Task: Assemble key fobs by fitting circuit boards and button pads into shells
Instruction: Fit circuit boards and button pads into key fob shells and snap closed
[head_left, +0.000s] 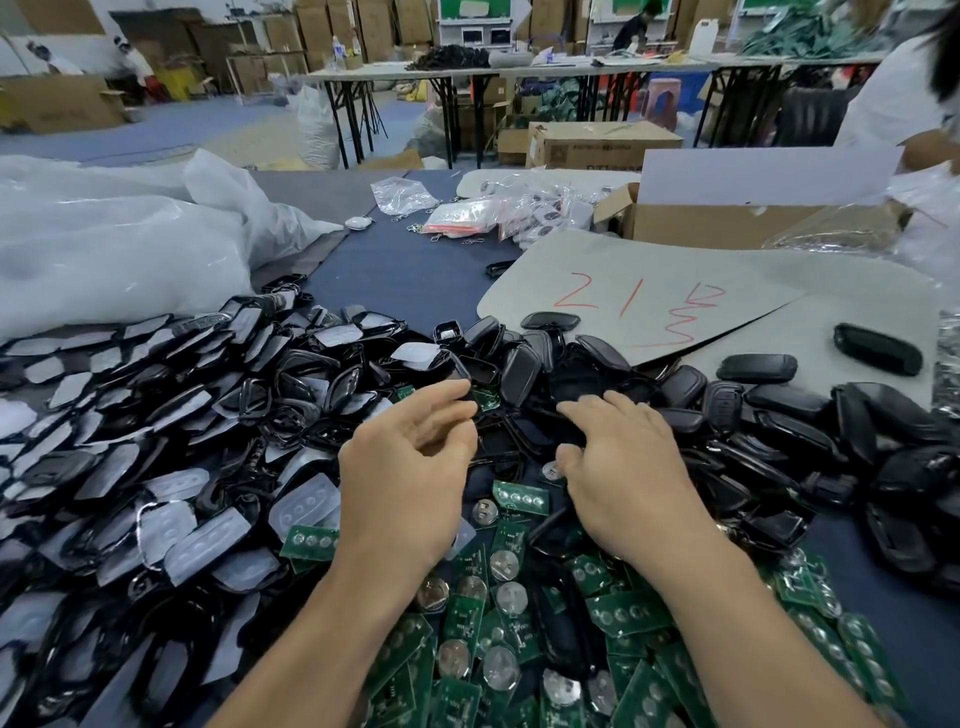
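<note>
Nearest, a loose heap of green circuit boards (628, 613) lies across the front of the table, flat rectangles mixed with round silver coin cells and rows of 4 shiny contact discs. Just above them the 2 hands sit apart, both over the middle of the pile. The left hand (410, 462) has its fingers loosely curved, thumb tip against a glossy black shell beside a small green board; I cannot tell whether it grips anything. The right hand (623, 467) is palm down, fingers stretched out and resting on dark shells, holding nothing. To the left spreads a wide drift of translucent white rubber button pads (208, 540), soft-edged with 4 round domes, tangled among thin glossy black shell frames (291, 384). To the right lie matte black shell halves (779, 405), smooth and rounded. Behind them a grey card sheet (753, 291) carries red handwriting, "21" and further marks I cannot read. The table (405, 260) is covered in dark blue cloth. Farther back sit small clear bags (519, 213) of packed pieces, an open cardboard box (727, 223) whose contents are hidden, and a large crumpled clear plastic sack (130, 239). Beyond stand folding tables and stacked cartons.
</note>
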